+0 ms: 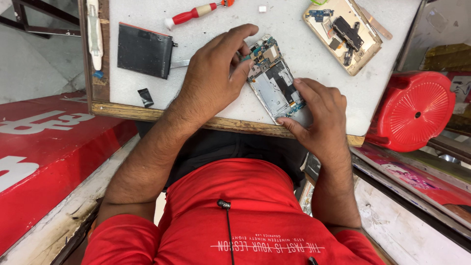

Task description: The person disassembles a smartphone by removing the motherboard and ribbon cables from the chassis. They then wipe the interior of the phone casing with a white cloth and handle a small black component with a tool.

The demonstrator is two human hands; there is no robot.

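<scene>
An opened phone frame lies tilted on the white worktop, its circuit board exposed at the far end. My left hand reaches over from the left, thumb and fingertips pinched at the left edge of the circuit board. Whether they hold a small tool there is hidden. My right hand grips the frame's near end at the table's front edge, thumb along its left side and fingers on top.
A black battery lies at the left, with a small black piece near it. A red-handled screwdriver lies at the back, a gold phone housing at the back right. A red plastic stool stands right of the table.
</scene>
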